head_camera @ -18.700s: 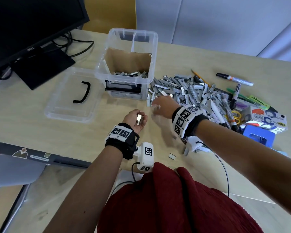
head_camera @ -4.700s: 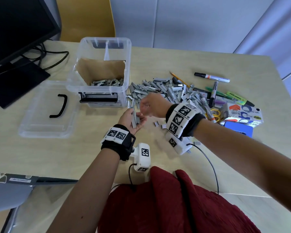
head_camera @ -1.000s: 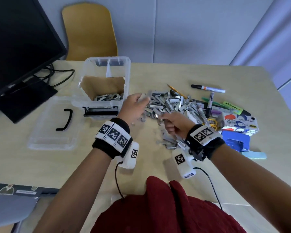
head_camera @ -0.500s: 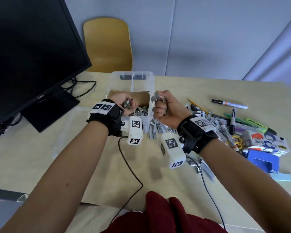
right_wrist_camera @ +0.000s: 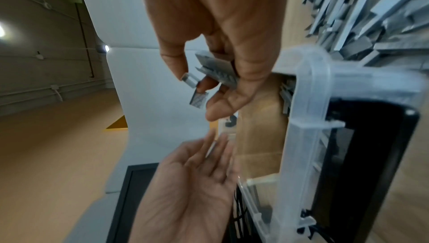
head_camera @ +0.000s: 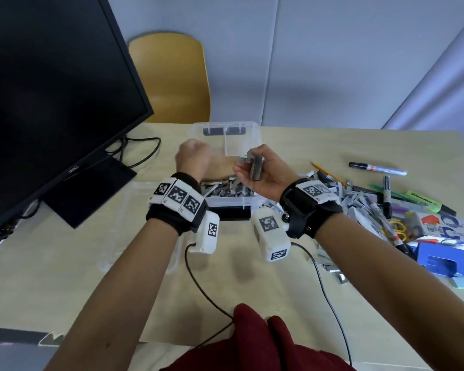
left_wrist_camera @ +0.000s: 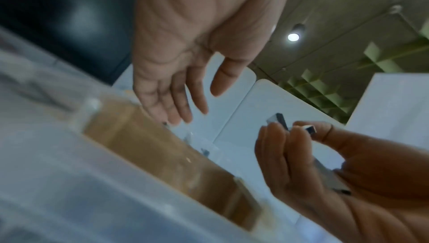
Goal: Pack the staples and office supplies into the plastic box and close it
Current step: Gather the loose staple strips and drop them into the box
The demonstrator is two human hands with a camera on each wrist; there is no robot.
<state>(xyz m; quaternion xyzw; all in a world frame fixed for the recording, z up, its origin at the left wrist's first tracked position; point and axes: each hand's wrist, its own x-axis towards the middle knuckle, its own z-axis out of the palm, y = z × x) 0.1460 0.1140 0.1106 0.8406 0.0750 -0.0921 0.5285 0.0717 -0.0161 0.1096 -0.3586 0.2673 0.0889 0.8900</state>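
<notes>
The clear plastic box (head_camera: 253,129) stands open at the table's middle, lined with brown card (left_wrist_camera: 162,155) and partly filled with staple strips (head_camera: 225,189). My left hand (head_camera: 192,152) hovers over the box's left side. In the left wrist view this left hand (left_wrist_camera: 199,104) shows straight fingers and an empty palm. My right hand (head_camera: 249,163) is over the box's right side and grips a bundle of staple strips (head_camera: 255,168). The bundle (right_wrist_camera: 216,71) is pinched between thumb and fingers. A large pile of staples (head_camera: 332,187) lies to the right of the box.
Markers (head_camera: 377,167), a highlighter (head_camera: 426,200), scissors (head_camera: 398,227), a staple carton (head_camera: 447,227) and a blue hole punch (head_camera: 439,261) lie at the right. A monitor (head_camera: 51,89) stands at the left, and the clear lid (head_camera: 145,215) lies beside the box. A yellow chair (head_camera: 172,76) is behind.
My left hand has opened over the box and no longer holds staples. The right hand has moved further over the box with its bundle. The head view has tilted slightly.
</notes>
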